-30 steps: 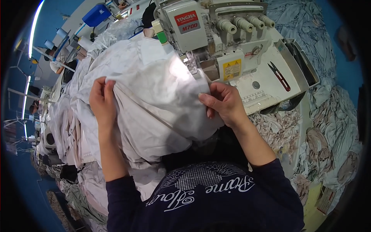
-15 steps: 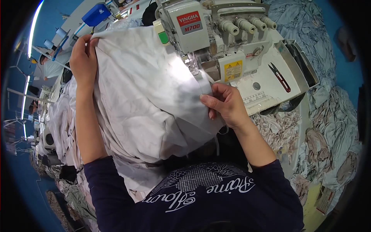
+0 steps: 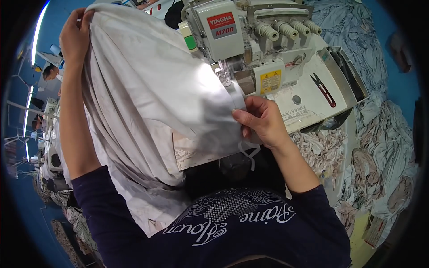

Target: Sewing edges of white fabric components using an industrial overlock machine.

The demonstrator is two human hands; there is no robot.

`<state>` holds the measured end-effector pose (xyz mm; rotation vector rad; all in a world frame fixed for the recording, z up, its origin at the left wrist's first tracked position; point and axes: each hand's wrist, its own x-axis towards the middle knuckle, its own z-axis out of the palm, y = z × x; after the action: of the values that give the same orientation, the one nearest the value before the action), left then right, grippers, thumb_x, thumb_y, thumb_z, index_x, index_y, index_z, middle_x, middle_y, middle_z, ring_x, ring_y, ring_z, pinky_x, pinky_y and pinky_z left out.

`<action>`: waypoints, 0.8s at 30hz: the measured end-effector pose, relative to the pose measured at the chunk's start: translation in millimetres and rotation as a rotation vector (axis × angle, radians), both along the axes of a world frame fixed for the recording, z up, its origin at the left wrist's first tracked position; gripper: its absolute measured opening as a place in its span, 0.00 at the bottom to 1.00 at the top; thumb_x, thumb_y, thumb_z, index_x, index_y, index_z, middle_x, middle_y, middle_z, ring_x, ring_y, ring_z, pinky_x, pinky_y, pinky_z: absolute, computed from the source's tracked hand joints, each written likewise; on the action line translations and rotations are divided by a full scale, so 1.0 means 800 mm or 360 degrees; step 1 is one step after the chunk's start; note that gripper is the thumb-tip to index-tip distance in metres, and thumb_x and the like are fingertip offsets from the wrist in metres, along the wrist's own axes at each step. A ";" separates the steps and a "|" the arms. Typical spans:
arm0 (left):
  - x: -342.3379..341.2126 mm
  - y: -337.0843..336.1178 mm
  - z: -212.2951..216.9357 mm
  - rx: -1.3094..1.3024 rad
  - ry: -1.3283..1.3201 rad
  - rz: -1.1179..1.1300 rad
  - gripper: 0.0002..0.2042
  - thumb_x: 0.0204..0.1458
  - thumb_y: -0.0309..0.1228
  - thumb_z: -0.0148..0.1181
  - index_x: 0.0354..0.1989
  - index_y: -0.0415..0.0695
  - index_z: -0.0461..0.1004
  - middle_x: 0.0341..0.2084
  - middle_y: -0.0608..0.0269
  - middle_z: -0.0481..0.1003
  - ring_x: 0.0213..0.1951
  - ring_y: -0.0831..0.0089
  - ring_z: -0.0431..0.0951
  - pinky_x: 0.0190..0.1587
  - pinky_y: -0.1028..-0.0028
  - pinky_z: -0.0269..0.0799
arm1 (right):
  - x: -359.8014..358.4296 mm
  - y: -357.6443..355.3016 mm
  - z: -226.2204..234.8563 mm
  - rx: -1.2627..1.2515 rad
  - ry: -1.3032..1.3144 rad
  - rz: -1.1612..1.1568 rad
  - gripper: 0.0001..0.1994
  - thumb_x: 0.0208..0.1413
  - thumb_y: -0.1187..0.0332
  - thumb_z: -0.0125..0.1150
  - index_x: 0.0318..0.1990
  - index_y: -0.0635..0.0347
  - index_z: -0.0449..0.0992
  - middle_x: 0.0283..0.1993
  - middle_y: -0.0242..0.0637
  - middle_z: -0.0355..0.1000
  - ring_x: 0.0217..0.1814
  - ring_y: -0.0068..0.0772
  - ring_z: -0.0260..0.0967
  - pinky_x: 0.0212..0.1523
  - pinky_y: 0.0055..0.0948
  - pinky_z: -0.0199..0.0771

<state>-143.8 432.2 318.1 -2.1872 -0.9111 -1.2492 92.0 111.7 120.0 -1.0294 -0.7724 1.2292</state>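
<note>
White fabric (image 3: 147,67) lies across the surface (image 3: 196,159) and over its near edge, stretched diagonally between the left hand (image 3: 75,39), gripping its far end, and the right hand (image 3: 262,119), nearer the sewing machine (image 3: 223,48), pinching its right edge.

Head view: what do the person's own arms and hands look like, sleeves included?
The left hand and right hand are bare, with no glove, ring or watch visible. The left sleeve and right sleeve are dark navy, without visible print, and leave the left forearm and right forearm uncovered.
</note>
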 end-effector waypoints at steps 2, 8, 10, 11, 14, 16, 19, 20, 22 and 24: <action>-0.005 0.010 0.019 0.0042 0.0020 -0.0027 0.14 0.52 0.43 0.55 0.41 0.50 0.75 0.31 0.60 0.78 0.33 0.63 0.78 0.36 0.69 0.72 | -0.001 -0.001 0.003 -0.0067 -0.0010 0.0014 0.08 0.49 0.71 0.64 0.27 0.62 0.71 0.23 0.28 0.68 0.16 0.16 0.63 0.16 0.15 0.62; -0.013 0.056 0.040 -0.0015 0.0158 0.0318 0.18 0.55 0.47 0.50 0.45 0.48 0.74 0.36 0.56 0.77 0.39 0.62 0.78 0.41 0.70 0.71 | -0.004 0.003 -0.010 0.0064 -0.0099 -0.0083 0.08 0.48 0.70 0.65 0.30 0.63 0.72 0.22 0.28 0.68 0.17 0.15 0.62 0.17 0.15 0.61; -0.026 0.070 0.018 0.0111 0.0184 0.0447 0.13 0.52 0.43 0.55 0.40 0.50 0.75 0.31 0.59 0.78 0.34 0.57 0.77 0.38 0.65 0.71 | -0.010 0.003 -0.005 0.0053 -0.0046 -0.0054 0.08 0.49 0.70 0.64 0.31 0.63 0.72 0.22 0.28 0.68 0.18 0.14 0.62 0.17 0.15 0.60; -0.010 0.053 -0.002 -0.0138 0.0288 0.0631 0.15 0.53 0.44 0.52 0.43 0.49 0.73 0.42 0.54 0.74 0.44 0.56 0.74 0.46 0.65 0.68 | -0.009 0.002 -0.002 0.0024 -0.0004 -0.0083 0.08 0.49 0.70 0.64 0.31 0.63 0.73 0.23 0.28 0.69 0.18 0.14 0.62 0.17 0.14 0.58; 0.041 -0.017 -0.053 0.0424 0.0316 -0.0341 0.13 0.46 0.34 0.62 0.40 0.44 0.73 0.39 0.58 0.74 0.41 0.57 0.74 0.43 0.63 0.68 | -0.009 0.000 0.008 -0.0094 0.0053 -0.0040 0.07 0.49 0.70 0.64 0.31 0.63 0.73 0.23 0.28 0.69 0.19 0.13 0.60 0.18 0.13 0.56; 0.075 -0.139 -0.089 -0.0269 0.0289 -0.0886 0.16 0.41 0.26 0.65 0.41 0.42 0.72 0.41 0.60 0.73 0.47 0.62 0.71 0.47 0.68 0.66 | -0.006 0.000 0.006 -0.0089 0.0065 -0.0105 0.06 0.49 0.71 0.63 0.31 0.62 0.72 0.23 0.27 0.68 0.18 0.14 0.60 0.18 0.13 0.56; 0.086 -0.261 -0.133 -0.0825 0.0794 -0.1382 0.25 0.36 0.26 0.65 0.48 0.41 0.69 0.46 0.60 0.70 0.49 0.63 0.70 0.48 0.70 0.69 | -0.011 -0.002 0.005 -0.0074 0.0066 -0.0132 0.06 0.50 0.71 0.63 0.30 0.61 0.72 0.23 0.27 0.68 0.17 0.14 0.59 0.18 0.14 0.56; 0.088 -0.282 -0.148 -0.0955 0.0815 -0.1353 0.26 0.35 0.25 0.64 0.49 0.41 0.68 0.47 0.60 0.69 0.48 0.64 0.70 0.47 0.71 0.70 | -0.014 0.000 0.006 -0.0060 0.0056 -0.0142 0.06 0.51 0.71 0.62 0.30 0.61 0.72 0.23 0.27 0.68 0.17 0.14 0.59 0.18 0.14 0.56; 0.094 -0.289 -0.165 -0.0714 0.0834 -0.1220 0.26 0.34 0.24 0.61 0.49 0.41 0.69 0.47 0.60 0.69 0.47 0.63 0.70 0.46 0.70 0.70 | -0.016 -0.001 0.000 -0.0016 0.0020 -0.0152 0.06 0.51 0.70 0.62 0.30 0.60 0.72 0.23 0.27 0.68 0.17 0.14 0.59 0.18 0.14 0.56; 0.098 -0.289 -0.175 -0.0472 0.0854 -0.1109 0.27 0.33 0.22 0.59 0.49 0.42 0.70 0.46 0.60 0.69 0.45 0.62 0.71 0.45 0.70 0.70 | -0.019 -0.004 0.000 0.0024 -0.0018 -0.0189 0.06 0.52 0.69 0.62 0.30 0.60 0.72 0.23 0.27 0.68 0.17 0.14 0.59 0.17 0.14 0.56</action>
<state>-65.6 201.0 177.8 -3.0071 -0.1065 -0.7112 76.9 108.4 120.0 -1.0555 -0.7183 1.1154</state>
